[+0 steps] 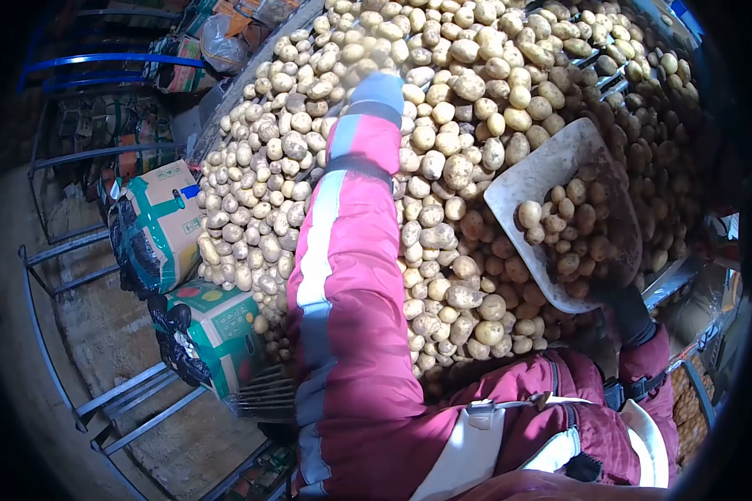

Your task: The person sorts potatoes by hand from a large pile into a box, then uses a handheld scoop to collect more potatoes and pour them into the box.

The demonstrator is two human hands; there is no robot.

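Observation:
A wide heap of potatoes [455,171] fills the middle of the view. My left hand [378,90], in a blue-grey glove, reaches far out over the heap at the end of a maroon sleeve. Glare and blur hide its fingers among the potatoes. At the lower right, my dark-gloved right hand [622,311] is closed at the near end of a dirty white scoop [518,196]. The scoop rests tilted on the heap, with several small potatoes [572,221] in it. Shadow covers most of this hand.
Two cardboard boxes, a brown one [169,204] with green tape and a green one [226,321], stand against the heap's left side. Metal racks [75,242] line the left. More filled boxes and bags [224,42] are at the upper left.

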